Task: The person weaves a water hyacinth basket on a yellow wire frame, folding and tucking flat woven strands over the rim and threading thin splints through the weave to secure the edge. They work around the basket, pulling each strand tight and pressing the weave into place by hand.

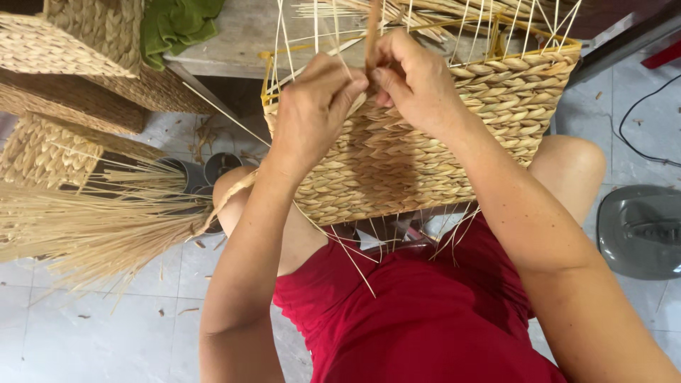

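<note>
While both hands pinch strand [372, 35], basket [440, 149] rim open beyond.

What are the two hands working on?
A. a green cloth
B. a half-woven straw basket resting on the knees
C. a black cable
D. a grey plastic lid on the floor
B: the left hand and the right hand both pinch a straw strand at the top edge of the half-woven basket, which rests on the person's knees.
</note>
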{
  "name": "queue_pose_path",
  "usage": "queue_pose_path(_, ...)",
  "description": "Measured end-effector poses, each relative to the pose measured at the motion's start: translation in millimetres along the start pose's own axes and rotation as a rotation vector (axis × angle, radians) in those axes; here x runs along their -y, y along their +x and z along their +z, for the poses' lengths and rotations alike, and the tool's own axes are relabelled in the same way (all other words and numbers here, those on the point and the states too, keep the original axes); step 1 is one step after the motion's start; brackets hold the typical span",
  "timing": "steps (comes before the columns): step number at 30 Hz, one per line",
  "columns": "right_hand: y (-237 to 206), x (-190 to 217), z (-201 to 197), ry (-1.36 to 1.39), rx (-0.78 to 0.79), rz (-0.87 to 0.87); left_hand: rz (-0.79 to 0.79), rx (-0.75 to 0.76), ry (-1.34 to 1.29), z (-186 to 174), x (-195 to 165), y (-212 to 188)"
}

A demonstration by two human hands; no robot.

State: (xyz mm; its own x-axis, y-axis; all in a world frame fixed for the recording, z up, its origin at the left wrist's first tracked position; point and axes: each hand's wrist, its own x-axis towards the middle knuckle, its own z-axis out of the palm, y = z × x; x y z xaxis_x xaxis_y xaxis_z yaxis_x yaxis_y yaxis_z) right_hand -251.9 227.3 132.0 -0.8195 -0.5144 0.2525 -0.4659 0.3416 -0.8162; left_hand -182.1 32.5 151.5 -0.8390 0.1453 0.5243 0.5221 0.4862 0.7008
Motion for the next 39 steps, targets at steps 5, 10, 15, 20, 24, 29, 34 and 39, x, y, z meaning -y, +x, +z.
queue_pose_path(5, 4.3, 1.6, 10.9, -0.260, -0.119, -0.323, 0.146, -0.130, 0.225, -2.9, -17.8, -22.0)
queue_pose_path(10, -4.7, 6.9, 9.6, -0.289, -0.045, -0.316, 0.011, -0.179, 0.443, -16.4, -14.9, -35.4)
queue_pose_path(15, -6.0, 8.1, 12.8, -0.194, -0.101, -0.280, -0.190, -0.171, 0.372, -29.7, -5.2, -44.3)
queue_pose_path(20, -7.2, 4.9, 14.0, -0.201, -0.137, -0.343, -0.152, -0.163, 0.507, -36.5, -21.9, -51.0)
queue_pose_path(24, -9.1, 5.2, 16.1, -0.202, -0.170, -0.363, 0.056, -0.121, 0.520, -23.0, -32.2, -45.5)
queue_pose_path(29, -6.6, 9.1, 13.2, -0.145, -0.151, -0.321, 0.116, -0.071, 0.721, 8.4, -18.4, -29.1)
queue_pose_path(34, -8.5, 12.1, -2.5, -0.091, -0.124, -0.021, 0.042, 0.033, 0.981, 20.5, -5.4, -20.9)
queue_pose_path(39, -13.7, 16.3, 3.1, -0.198, -0.063, -0.200, 0.063, 0.025, 0.804, 3.0, -3.6, -18.6)
